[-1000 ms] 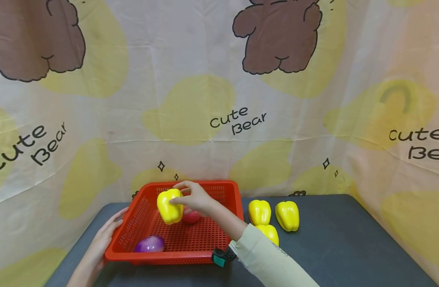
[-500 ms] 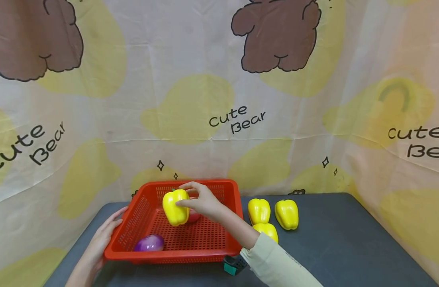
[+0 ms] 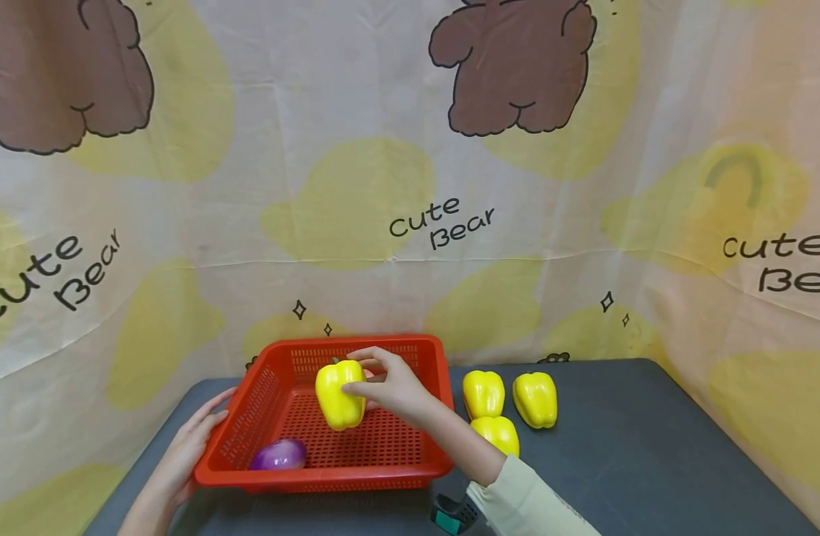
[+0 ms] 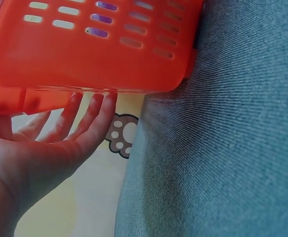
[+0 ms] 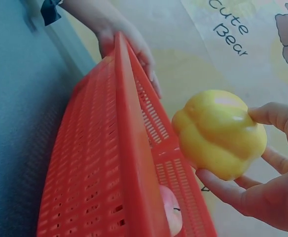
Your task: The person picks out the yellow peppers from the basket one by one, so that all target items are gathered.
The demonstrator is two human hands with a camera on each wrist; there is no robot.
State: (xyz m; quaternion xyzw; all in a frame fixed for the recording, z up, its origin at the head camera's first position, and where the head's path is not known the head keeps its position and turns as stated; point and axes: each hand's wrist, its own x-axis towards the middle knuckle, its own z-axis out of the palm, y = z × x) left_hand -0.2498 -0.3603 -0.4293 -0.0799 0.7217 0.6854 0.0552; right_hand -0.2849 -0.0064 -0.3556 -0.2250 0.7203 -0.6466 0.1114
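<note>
Above the red plastic basket point(image 3: 326, 476), my right hand point(image 3: 396, 387) pinches a yellow bell pepper point(image 3: 339, 402) between thumb and fingers. The right wrist view shows the pepper point(image 5: 218, 136) from below, apart from the basket's rim. My left hand point(image 3: 189, 450) rests against the basket's left side. Seen in the left wrist view, its fairly straight fingers point(image 4: 92, 121) touch the outer wall under the rim. Inside the basket lie a purple onion point(image 3: 280, 454) at the near left and a pinkish-red round fruit point(image 5: 171, 210) with a dark stem, mostly hidden by my right hand in the head view.
Right of the basket, three more yellow bell peppers point(image 3: 536, 400) sit on the dark grey table point(image 3: 624, 461). A patterned cloth point(image 3: 350, 201) with bears hangs behind and at the sides. A dark strap device with a teal part point(image 3: 450, 514) sits by my right sleeve.
My right hand has moved right and slightly down with the yellow bell pepper, staying over the basket. My left hand and the basket have stayed in place.
</note>
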